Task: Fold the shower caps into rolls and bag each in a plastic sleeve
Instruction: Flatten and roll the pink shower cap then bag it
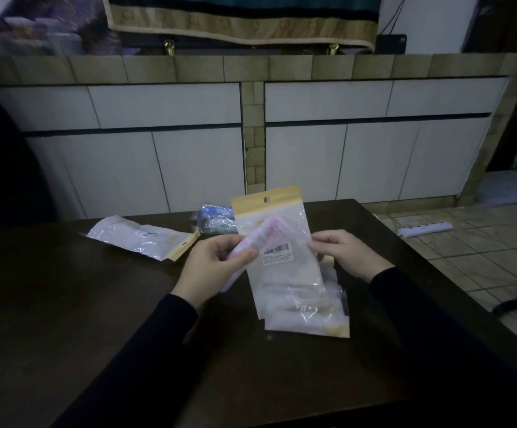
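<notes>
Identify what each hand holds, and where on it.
Left hand grips the pink shower cap at its lower left end; right hand pinches the cap's right end, over the upright plastic sleeve.

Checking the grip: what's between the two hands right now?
Head view: the pink cap spans from left hand to right hand, in front of an upright sleeve.

A clear plastic sleeve (281,242) with a tan header and a barcode sticker is standing upright above the table. A pink shower cap (258,234), rolled and translucent, is lying tilted across its upper part. More sleeves (309,313) are lying stacked below.
</notes>
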{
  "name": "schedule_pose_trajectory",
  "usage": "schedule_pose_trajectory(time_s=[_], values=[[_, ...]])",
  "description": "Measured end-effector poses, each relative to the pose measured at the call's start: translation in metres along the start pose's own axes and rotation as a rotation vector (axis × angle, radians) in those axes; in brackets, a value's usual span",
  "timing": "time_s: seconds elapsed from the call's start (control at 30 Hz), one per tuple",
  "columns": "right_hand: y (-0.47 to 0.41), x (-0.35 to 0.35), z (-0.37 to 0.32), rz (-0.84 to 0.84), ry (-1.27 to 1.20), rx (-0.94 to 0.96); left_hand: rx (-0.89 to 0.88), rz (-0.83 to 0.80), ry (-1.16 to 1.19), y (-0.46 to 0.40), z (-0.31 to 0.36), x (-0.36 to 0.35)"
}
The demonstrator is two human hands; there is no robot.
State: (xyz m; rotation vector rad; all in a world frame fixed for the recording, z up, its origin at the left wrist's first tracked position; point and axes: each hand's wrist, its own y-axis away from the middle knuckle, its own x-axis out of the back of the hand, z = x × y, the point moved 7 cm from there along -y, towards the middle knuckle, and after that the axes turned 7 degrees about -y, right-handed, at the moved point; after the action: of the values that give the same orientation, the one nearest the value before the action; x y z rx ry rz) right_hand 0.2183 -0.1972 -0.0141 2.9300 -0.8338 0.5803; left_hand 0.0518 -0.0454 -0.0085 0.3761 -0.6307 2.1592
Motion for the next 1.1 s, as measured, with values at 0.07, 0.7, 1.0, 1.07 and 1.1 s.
schedule_pose_trajectory(time_s=[0.07,0.7,1.0,1.07,1.1], values=[[0.001,0.004,0.016,-0.045,0.192,-0.152,0.012,0.035,-0.032,0.001,-0.005,0.007],[0.001,-0.027,0.005,-0.2,1.115,-0.475,0.123,0.627,-0.233,0.042,-0.032,0.112],[-0.004,-0.03,0.007,-0.145,1.247,-0.533,0.164,0.774,-0.219,0.058,-0.038,0.131],[-0.001,-0.033,0.002,-0.165,1.314,-0.548,0.174,0.751,-0.15,0.059,-0.044,0.134],[0.0,-0.036,-0.001,-0.178,1.331,-0.551,0.169,0.726,-0.142,0.058,-0.045,0.132]])
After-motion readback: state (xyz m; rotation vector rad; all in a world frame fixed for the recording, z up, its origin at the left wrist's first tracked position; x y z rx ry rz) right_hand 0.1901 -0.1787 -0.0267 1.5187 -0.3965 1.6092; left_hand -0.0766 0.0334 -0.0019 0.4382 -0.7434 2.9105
